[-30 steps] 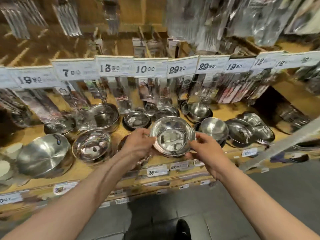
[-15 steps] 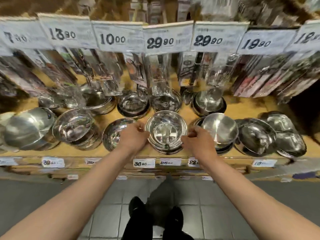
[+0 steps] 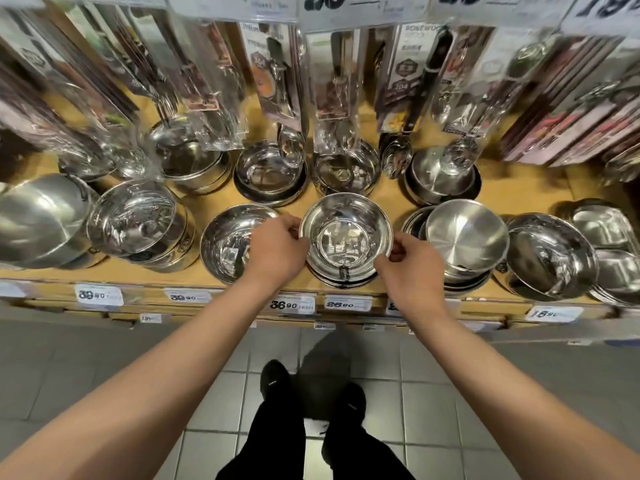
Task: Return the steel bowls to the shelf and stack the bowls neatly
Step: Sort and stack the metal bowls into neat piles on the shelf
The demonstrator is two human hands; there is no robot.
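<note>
Both hands grasp one polished steel bowl (image 3: 346,233) at the shelf's front edge: the left hand (image 3: 277,249) pinches its left rim, the right hand (image 3: 412,268) its near-right rim. The bowl is round and mirror-bright, seated on a stack of like bowls (image 3: 341,277). The shelf (image 3: 391,199) is yellow-tan board with price tags (image 3: 292,304) along its front edge. Just left sits a wider shiny bowl (image 3: 228,244); just right, a brushed-finish bowl (image 3: 465,235), tilted. Further back, more steel bowls stand beneath hanging packaged utensils (image 3: 277,74).

Hanging packets (image 3: 277,81) crowd above the rear bowls (image 3: 270,171); front shelf edge (image 3: 346,292) open.
</note>
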